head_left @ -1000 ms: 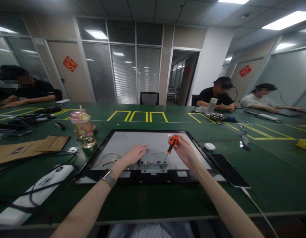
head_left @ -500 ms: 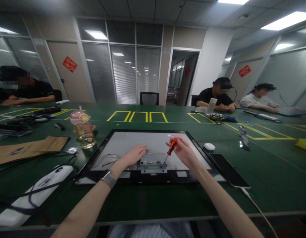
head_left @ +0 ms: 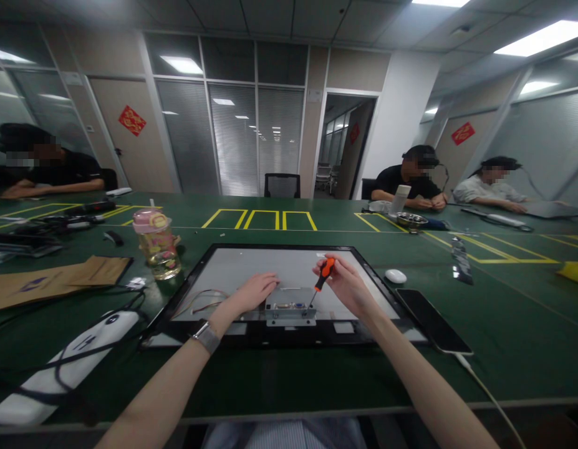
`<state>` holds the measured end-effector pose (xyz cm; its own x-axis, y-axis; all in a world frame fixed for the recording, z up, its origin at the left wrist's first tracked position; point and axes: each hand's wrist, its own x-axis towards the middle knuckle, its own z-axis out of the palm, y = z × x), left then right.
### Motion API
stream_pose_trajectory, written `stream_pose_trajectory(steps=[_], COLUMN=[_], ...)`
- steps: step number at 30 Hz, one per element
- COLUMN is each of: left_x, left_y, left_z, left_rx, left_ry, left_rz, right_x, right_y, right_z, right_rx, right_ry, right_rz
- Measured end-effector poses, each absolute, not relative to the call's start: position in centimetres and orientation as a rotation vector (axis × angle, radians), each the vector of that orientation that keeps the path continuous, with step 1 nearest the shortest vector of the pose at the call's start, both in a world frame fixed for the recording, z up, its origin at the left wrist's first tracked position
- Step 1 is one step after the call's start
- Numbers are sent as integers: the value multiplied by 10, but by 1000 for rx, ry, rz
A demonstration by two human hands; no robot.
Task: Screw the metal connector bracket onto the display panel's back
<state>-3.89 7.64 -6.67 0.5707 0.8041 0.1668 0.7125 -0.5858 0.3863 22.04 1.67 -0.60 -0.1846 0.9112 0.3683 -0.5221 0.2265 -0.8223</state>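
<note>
A tilted orange-black screwdriver [head_left: 324,274] apparently touches the metal bracket [head_left: 291,315] on a flat black-framed panel [head_left: 293,265].

Flat black-framed grey panel [head_left: 289,265] on green table [head_left: 279,383]; silver metal bracket [head_left: 291,315] on panel's near side; pink-lidded clear bottle [head_left: 160,251] left, flat black phone [head_left: 433,321] right.
</note>
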Motion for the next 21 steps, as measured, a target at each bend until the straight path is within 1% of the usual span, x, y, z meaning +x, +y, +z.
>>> stream_pose_trajectory(steps=[12, 21], left_x=[-39, -40], left_y=[75, 77], left_z=[-67, -69], left_rx=[2551, 2543], left_ry=[1249, 1238], left_rz=[487, 495], right_x=[219, 220], right_y=[16, 16], right_z=[-5, -8], right_rx=[-532, -555], right_ry=[-1108, -1183], right_rz=[1245, 1210])
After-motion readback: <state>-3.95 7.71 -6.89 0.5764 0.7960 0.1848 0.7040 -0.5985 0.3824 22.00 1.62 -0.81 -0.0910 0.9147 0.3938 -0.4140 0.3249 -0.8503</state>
